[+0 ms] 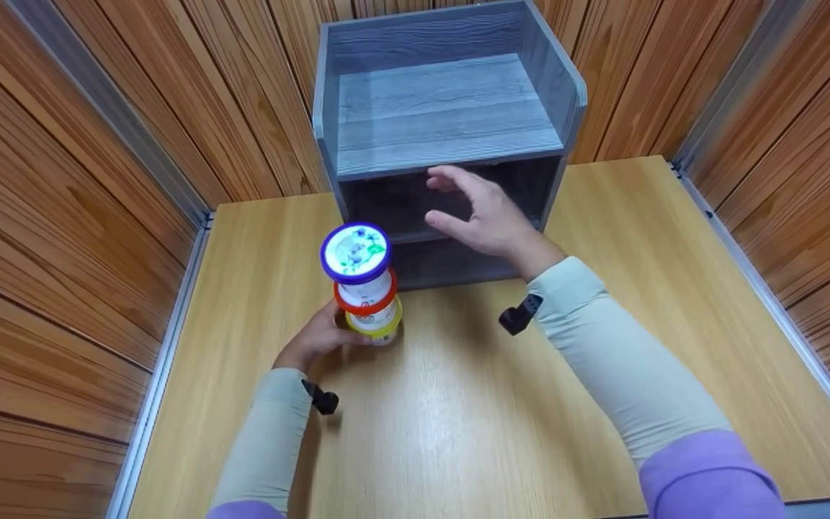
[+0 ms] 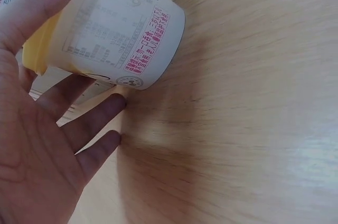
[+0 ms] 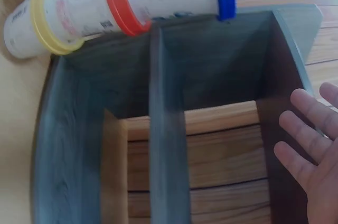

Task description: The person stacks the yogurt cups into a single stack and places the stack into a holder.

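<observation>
Three white tubs stand stacked on the table, just left of the grey shelf's front. The bottom tub point(image 2: 119, 34) has a yellow lid, the middle one point(image 3: 79, 5) a red lid, and the top one point(image 1: 355, 251) a blue lid with a printed picture. My left hand point(image 1: 320, 335) holds the bottom tub from the left, thumb across its near side; some of its fingers are hidden behind the tub. Raised in front of the shelf's upper opening, my right hand point(image 1: 483, 216) has its fingers spread, holding nothing, to the right of the stack.
The grey wooden shelf unit point(image 1: 451, 108) stands at the back of the table point(image 1: 415, 432), with a walled top tray and two open compartments below. Wood-panelled walls point(image 1: 47, 216) enclose the table at the back and sides.
</observation>
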Action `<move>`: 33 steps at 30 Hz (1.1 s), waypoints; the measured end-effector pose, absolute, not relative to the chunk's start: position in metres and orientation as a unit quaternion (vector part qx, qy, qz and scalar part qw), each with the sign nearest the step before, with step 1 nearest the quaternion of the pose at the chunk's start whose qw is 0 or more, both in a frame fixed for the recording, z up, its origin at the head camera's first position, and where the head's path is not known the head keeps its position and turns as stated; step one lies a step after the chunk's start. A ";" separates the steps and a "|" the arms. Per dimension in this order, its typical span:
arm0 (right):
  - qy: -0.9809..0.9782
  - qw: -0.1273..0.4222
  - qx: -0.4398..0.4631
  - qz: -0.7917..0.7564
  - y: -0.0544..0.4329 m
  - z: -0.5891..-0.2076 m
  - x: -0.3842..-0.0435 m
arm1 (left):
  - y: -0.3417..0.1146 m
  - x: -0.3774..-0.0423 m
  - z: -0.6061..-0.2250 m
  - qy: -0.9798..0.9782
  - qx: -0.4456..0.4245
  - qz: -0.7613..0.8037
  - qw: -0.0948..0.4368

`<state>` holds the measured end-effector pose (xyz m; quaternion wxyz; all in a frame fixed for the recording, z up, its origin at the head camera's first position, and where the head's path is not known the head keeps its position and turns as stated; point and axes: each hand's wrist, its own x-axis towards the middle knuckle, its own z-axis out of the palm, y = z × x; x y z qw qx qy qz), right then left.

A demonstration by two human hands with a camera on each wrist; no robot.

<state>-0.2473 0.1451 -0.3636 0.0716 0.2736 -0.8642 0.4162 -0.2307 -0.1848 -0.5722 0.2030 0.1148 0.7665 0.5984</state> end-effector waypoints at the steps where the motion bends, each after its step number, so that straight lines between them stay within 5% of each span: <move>1: -0.864 0.079 0.275 0.414 0.148 -0.361 -0.248 | -0.184 -0.231 -0.573 0.765 0.115 0.600 0.202; 33: -0.881 0.218 0.215 0.362 0.223 -0.277 -0.241 | -0.175 -0.223 -0.570 0.775 0.115 0.592 0.186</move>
